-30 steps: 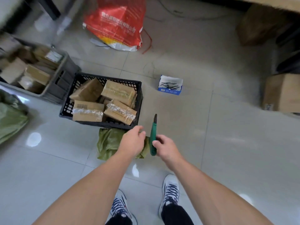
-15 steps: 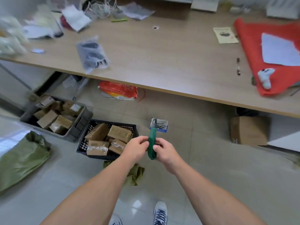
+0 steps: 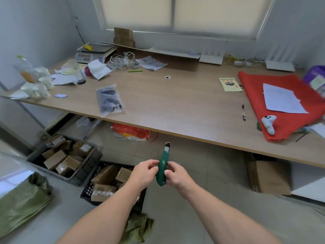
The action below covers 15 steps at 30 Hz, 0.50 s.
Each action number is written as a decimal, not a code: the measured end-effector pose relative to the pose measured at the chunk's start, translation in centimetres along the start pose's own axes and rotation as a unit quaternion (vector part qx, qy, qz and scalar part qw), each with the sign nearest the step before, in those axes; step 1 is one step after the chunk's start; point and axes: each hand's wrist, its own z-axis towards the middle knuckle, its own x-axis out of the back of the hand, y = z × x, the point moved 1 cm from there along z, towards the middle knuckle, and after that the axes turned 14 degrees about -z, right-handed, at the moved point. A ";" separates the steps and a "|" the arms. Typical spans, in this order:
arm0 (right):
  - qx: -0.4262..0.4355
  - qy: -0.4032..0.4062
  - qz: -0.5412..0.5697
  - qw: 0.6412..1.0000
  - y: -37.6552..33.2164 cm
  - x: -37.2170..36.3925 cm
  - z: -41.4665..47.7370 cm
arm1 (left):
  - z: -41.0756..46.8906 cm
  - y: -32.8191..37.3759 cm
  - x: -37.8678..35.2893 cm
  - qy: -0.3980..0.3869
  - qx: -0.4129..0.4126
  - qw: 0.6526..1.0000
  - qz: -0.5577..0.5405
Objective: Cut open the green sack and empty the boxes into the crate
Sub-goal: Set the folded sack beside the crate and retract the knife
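A cluttered worktop [image 3: 175, 106] is running under a window [image 3: 175, 13], with bare floor [image 3: 211, 191] lying open right of the crate [image 3: 88, 188] of boxes [image 3: 105, 175]. The view is lifting off the floor since earlier, while the left hand [image 3: 143, 175] and right hand [image 3: 177, 177] are still curling their fingers round the upright knife [image 3: 162, 170]. A crumpled sack [image 3: 139, 228] is lying just beside the crate's near edge.

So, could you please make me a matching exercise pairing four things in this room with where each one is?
Things:
1. utility knife
2. game controller
3. black crate
4. full green sack

Places:
A. lying on the floor at far left
B. on the red mat
C. held between left hand and right hand
D. on the floor, filled with boxes

Pairs: 1-C, 2-B, 3-D, 4-A
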 end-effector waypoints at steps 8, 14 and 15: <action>-0.030 0.044 -0.052 0.997 -3.9 1.2 5.9 | 5.9 3.0 1.8 -0.009 -0.004 1.000 -0.011; -0.057 0.069 -0.085 0.992 -7.2 2.5 11.4 | 12.0 5.0 3.7 -0.034 0.004 0.999 -0.015; -0.055 0.072 -0.095 0.991 -7.9 2.7 12.0 | 12.9 5.3 4.0 -0.039 0.004 0.999 -0.013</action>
